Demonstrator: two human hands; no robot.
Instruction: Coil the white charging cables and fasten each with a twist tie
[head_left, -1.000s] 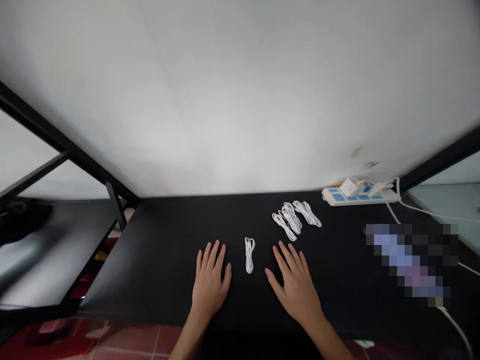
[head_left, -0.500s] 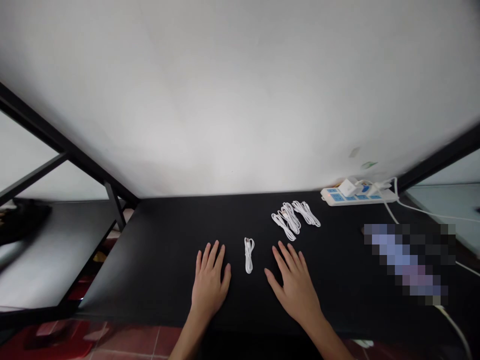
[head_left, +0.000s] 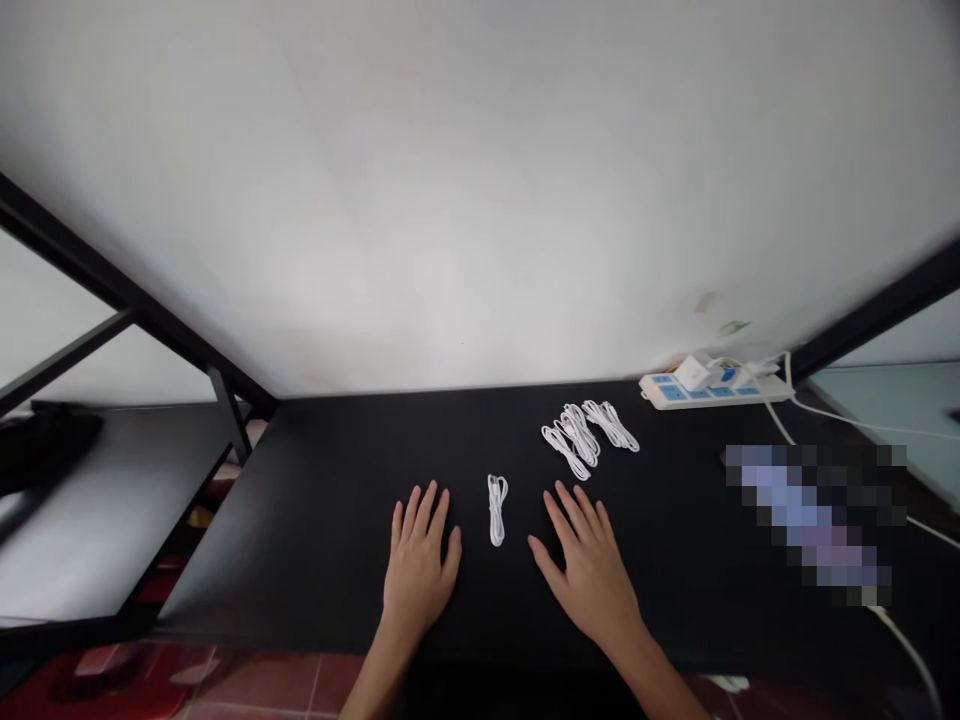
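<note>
1. A white wall [head_left: 480, 180] fills the upper view, behind a black desk [head_left: 480, 420] on a black metal frame [head_left: 97, 270]. Red floor tiles [head_left: 262, 685] show below the desk's near edge.
2. Left of the desk sits a lower dark shelf [head_left: 97, 510] with a black object [head_left: 52, 440] on it.
3. At the desk's far right edge lies a white power strip [head_left: 712, 392] with blue sockets, a white plug adapter [head_left: 694, 373] plugged into it. A pixelated patch [head_left: 814, 525] hides whatever lies nearer on the right.
4. Three bundled white cables [head_left: 580, 435] lie side by side, touching, toward the far edge, right of centre.
5. A single coiled white cable [head_left: 496, 510] lies between the hands, touching neither.
6. The left hand [head_left: 418, 570] rests palm down on the desk, fingers open and slightly spread, holding nothing.
7. The right hand [head_left: 589, 580] rests the same way, open and empty, closest to the single cable and the bundles.
</note>
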